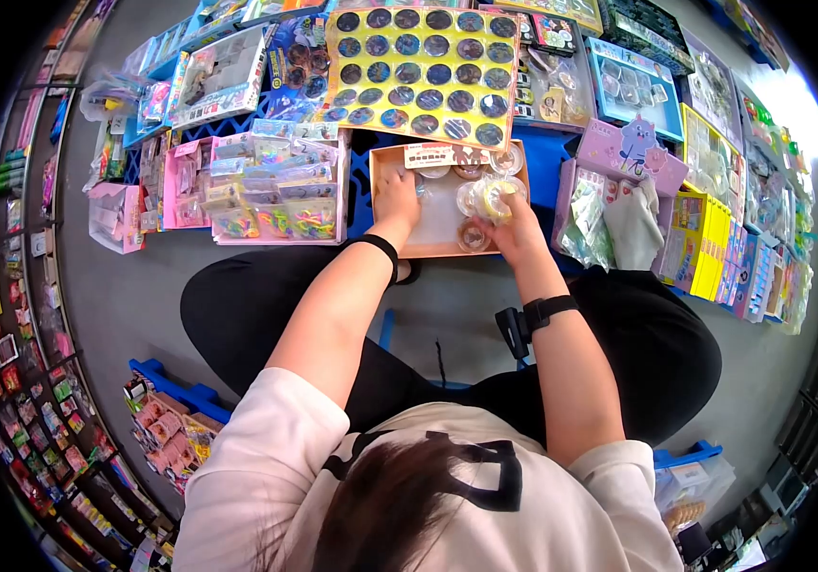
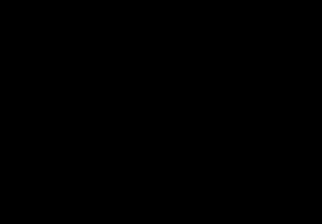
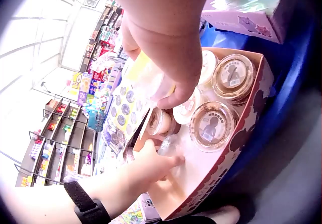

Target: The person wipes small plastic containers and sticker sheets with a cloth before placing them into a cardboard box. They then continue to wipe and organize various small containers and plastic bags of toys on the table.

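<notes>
A shallow orange-rimmed box lies in front of the seated person, with round clear-lidded tubs mostly in its right part. My right hand pinches a pale, yellowish round tub above the others; in the right wrist view this hand hangs over the box with its fingers curled round the tub. Inside the box's left part is my left hand; the right wrist view shows that hand with spread fingers beside a clear plastic piece. The left wrist view is black.
A yellow sheet of dark round discs leans over the box's far edge. Left stands a pink box of small bags; right, a purple box with bags and a grey cloth. Other packed boxes line the back.
</notes>
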Tool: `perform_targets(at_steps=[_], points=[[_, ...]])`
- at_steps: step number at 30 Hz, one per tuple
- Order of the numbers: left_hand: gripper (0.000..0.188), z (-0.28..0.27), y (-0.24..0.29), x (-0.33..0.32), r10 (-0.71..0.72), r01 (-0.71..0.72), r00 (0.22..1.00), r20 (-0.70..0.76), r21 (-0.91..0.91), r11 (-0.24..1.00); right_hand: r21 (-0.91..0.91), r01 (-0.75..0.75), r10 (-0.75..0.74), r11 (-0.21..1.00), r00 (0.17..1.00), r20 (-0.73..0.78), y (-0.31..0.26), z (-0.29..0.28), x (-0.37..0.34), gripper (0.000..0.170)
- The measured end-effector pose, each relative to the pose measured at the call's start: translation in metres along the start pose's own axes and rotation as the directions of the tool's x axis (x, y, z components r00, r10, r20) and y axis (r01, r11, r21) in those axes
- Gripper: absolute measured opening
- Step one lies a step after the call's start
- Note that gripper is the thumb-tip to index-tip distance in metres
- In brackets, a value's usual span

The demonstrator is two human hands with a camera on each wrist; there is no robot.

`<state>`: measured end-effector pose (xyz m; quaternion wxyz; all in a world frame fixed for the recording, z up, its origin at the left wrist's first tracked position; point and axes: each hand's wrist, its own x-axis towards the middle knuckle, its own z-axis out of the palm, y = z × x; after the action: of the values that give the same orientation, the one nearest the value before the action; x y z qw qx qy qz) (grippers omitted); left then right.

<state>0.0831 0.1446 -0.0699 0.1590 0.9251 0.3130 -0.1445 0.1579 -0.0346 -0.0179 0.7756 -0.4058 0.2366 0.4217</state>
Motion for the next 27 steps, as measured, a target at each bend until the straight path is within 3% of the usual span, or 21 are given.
perform_targets(at_steps=[2, 3, 5, 6, 8, 9, 14, 16, 19, 23, 27], points=[[0.034, -0.005, -0.002, 0.001, 0.132, -0.138, 0.99, 0.044, 0.181, 0.974, 0.018, 0.002, -0.002, 1.0, 1.0, -0.016, -0.001, 0.003, 0.003, 0.028], [0.034, -0.005, -0.004, 0.004, 0.13, -0.136, 0.991, 0.044, 0.182, 0.974, 0.019, 0.0, 0.0, 1.0, 1.0, -0.014, 0.0, 0.004, 0.003, 0.028], [0.032, -0.004, -0.007, 0.013, 0.243, -0.276, 0.961, 0.131, 0.507, 0.817, -0.012, -0.007, 0.006, 1.0, 0.999, -0.031, 0.0, 0.007, 0.003, 0.028], [0.032, -0.006, -0.01, 0.014, 0.242, -0.276, 0.961, 0.132, 0.507, 0.817, -0.012, -0.008, 0.007, 1.0, 0.999, -0.032, 0.001, 0.008, 0.003, 0.028], [0.035, -0.012, -0.018, 0.016, 0.338, -0.181, 0.938, -0.08, 0.718, 0.672, -0.048, -0.003, 0.003, 0.999, 1.0, -0.015, 0.003, 0.009, 0.003, 0.042], [0.038, -0.012, -0.021, 0.021, 0.31, -0.13, 0.943, -0.121, 0.724, 0.678, -0.047, -0.004, 0.003, 0.999, 1.0, -0.017, 0.003, 0.008, 0.004, 0.042], [0.042, -0.01, -0.029, 0.015, 0.367, -0.184, 0.913, -0.177, 0.624, 0.759, -0.065, -0.002, 0.001, 0.998, 1.0, -0.007, 0.005, 0.01, 0.004, 0.04], [0.045, -0.014, -0.025, 0.011, 0.276, -0.208, 0.96, -0.049, 0.536, 0.818, -0.064, -0.006, 0.005, 0.998, 1.0, -0.023, 0.005, 0.01, 0.005, 0.04], [0.044, -0.007, -0.032, 0.007, 0.396, -0.325, 0.918, 0.016, 0.603, 0.729, -0.068, -0.007, 0.005, 0.998, 1.0, -0.023, 0.008, 0.005, 0.007, 0.04], [0.046, -0.005, -0.032, 0.003, 0.353, -0.278, 0.936, -0.013, 0.591, 0.757, -0.087, 0.003, -0.006, 0.996, 0.999, -0.032, 0.008, 0.003, 0.005, 0.041], [0.045, -0.014, -0.035, 0.003, 0.386, -0.334, 0.921, 0.047, 0.603, 0.724, -0.094, 0.0, -0.003, 0.996, 1.0, -0.029, 0.008, 0.002, 0.006, 0.042]])
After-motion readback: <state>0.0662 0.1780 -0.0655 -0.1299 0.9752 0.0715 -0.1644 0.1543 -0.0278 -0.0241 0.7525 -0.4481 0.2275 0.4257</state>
